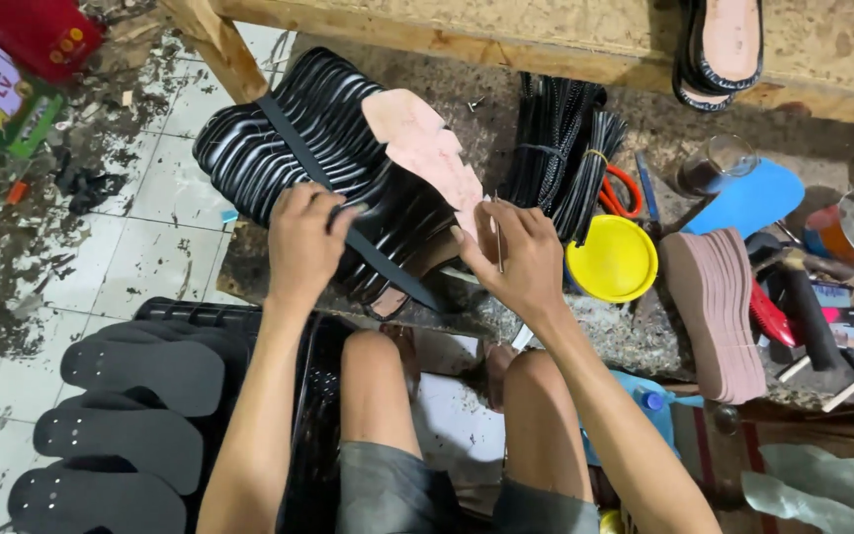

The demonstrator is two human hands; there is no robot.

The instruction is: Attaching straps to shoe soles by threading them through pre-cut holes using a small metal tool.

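Head view: the left hand (300, 242) is curling its fingers around a black strap (348, 203), which is running on a long diagonal from upper left down to lower right across a stack of black soles (289, 138). The right hand (521, 259) is pinching a thin metal awl (497, 234), its shaft standing nearly upright, tip pointing up beside the pink sole face (425, 148). A yellow lid (613, 259) is lying just right of that hand.
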